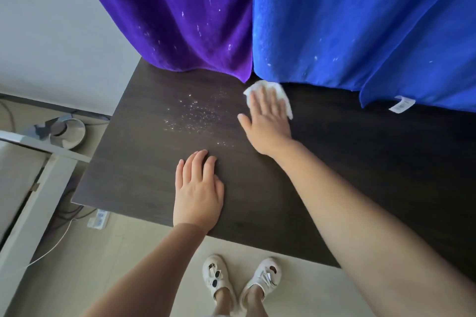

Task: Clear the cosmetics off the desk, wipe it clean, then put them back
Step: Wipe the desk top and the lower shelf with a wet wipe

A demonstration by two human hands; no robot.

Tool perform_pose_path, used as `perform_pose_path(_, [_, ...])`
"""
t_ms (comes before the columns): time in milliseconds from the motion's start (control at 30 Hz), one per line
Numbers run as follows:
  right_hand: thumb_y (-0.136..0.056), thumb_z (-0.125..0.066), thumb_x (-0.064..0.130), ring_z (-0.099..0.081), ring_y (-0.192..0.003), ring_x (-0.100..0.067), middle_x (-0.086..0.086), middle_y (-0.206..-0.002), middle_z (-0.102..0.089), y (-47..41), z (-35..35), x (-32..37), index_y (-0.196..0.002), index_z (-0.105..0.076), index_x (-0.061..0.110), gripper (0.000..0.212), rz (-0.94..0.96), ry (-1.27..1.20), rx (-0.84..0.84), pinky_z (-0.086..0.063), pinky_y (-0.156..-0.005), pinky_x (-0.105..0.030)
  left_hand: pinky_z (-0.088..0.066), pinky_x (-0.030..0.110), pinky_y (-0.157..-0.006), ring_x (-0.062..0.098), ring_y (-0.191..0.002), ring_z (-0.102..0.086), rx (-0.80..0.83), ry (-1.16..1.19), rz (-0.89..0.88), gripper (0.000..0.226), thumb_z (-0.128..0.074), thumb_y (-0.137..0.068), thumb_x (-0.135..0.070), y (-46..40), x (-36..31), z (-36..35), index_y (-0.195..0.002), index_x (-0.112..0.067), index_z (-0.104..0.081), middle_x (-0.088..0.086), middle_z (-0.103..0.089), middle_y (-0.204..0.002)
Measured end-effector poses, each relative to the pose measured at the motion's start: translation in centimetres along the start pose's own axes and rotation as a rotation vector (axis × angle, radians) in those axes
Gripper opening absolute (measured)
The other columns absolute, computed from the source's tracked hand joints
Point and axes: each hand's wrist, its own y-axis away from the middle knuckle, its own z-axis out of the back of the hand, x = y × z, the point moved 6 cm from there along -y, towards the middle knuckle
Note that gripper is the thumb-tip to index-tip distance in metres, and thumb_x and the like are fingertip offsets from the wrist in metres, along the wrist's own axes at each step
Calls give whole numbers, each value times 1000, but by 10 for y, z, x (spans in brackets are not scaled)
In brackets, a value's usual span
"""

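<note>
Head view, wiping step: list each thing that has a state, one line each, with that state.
desk: cleared of cosmetics, not yet clean
white specks: scattered on the desk left of the wipe, not yet wiped
white wipe: flat on the desk at the back edge, pressed under the right hand
right hand: fingers straight, palm down on the wipe
left hand: flat on the desk near the front edge, holding nothing
purple cloth: hanging behind the desk, speckled white
blue cloth: hanging beside it, hem on the desk
</note>
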Motion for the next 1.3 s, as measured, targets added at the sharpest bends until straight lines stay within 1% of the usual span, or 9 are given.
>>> perform_pose_path(167, [-92, -10, 44, -20, -140, -25, 3, -149, -27, -18, 21, -5, -137, -28, 30, 50, 270, 18, -70, -12, -117, -41, -24, 47, -109, 32, -119, -43, -13, 0, 6, 40, -32, -84, -21, 0, 0, -1, -113, -5, -55, 15, -53, -125])
perform_pose_path(333, [-99, -26, 38, -6, -144, -30, -13, -157, -9, 39, 26, -139, -148, -15, 16, 55, -187, 35, -143, -4, -118, -43, -23, 47, -108, 30, -119, -39, -27, 15, -1, 39, -33, -85, -20, 0, 0, 0, -112, -3, -56, 16, -54, -124])
perform_pose_path(467, [-97, -19, 43, -2, -145, -31, -14, -158, -7, 53, 18, -119, -148, -14, 13, 59, -374, -40, -168, -4, -117, -49, -23, 47, -108, 31, -119, -39, -22, 13, -8, 39, -33, -85, -20, 1, 0, -1, -113, -3, -55, 16, -54, -124])
perform_pose_path(633, [-99, -26, 41, 15, -144, -22, -4, -158, 8, 72, -20, 39, -149, -2, 19, 59, 254, -40, 95, 7, -118, -42, -22, 46, -108, 29, -118, -38, -13, 33, -5, 41, -32, -84, -21, 1, 1, -3, -113, -4, -54, 16, -53, -124])
perform_pose_path(733, [-99, -24, 43, 13, -144, -13, 4, -158, 5, 86, -18, 34, -149, -4, 25, 57, 404, -45, 120, 9, -118, -33, -22, 47, -108, 31, -117, -42, -7, 42, -10, 42, -31, -84, -22, 1, 1, -4, -113, -3, -55, 17, -54, -124])
perform_pose_path(933, [-86, -9, 49, -17, -142, -34, -19, -153, -23, 133, 10, -123, -144, -26, 5, 75, -377, -23, -262, -9, -116, -45, -20, 45, -107, 32, -116, -47, 59, 97, -32, 42, -31, -83, -21, 0, -1, -3, -113, -5, -56, 15, -55, -123])
perform_pose_path(1067, [-100, -21, 37, 2, -145, -30, -13, -158, -2, 157, -11, -77, -148, -7, 9, 57, -822, -109, -245, 0, -117, -47, -18, 43, -113, 24, -120, -48, 156, 278, -238, 46, -30, -84, -24, 3, 18, 13, -120, -7, -53, 8, -55, -126])
perform_pose_path(1167, [-98, -22, 40, 3, -145, -30, -12, -158, -2, 129, -41, 52, -148, -8, 11, 59, -585, -119, -271, 3, -117, -46, -19, 45, -112, 23, -121, -47, 163, 268, -322, 47, -29, -86, -25, -1, 81, 32, -123, -7, -52, 9, -54, -128])
perform_pose_path(1300, [-88, -25, 44, -22, -142, -28, -11, -151, -33, 108, -76, 228, -141, -32, 14, 62, 26, -49, -257, -11, -115, -43, -26, 53, -107, 33, -120, -45, 83, 216, -88, 48, -30, -84, -26, -28, 193, 47, -122, -3, -51, 16, -50, -131])
